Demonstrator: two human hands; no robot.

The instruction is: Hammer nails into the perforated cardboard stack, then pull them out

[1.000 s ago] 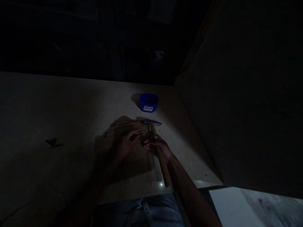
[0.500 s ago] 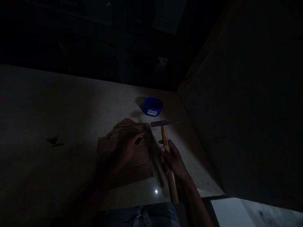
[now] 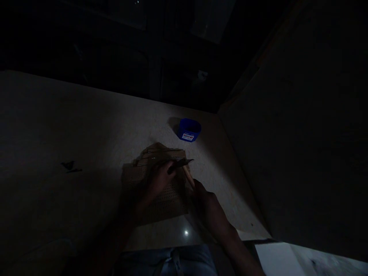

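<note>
Gripping hammer (image 3: 188,176) with right fingers (image 3: 197,187); left fingers (image 3: 167,165), hold unclear; blue tub (image 3: 181,130), label (image 3: 188,137) illegible

The right grip (image 3: 207,205) hides the lower handle of the hammer (image 3: 182,163), whose head masks fingertips of the left grip (image 3: 161,177) (whether they pinch anything cannot be told). The left grip covers part of the cardboard (image 3: 169,213). Print on the label (image 3: 188,137) of the blue container (image 3: 183,128) is too small to read; dark scraps (image 3: 69,165) are indistinct; the bottom edge cuts off the jeans (image 3: 152,260).
</note>
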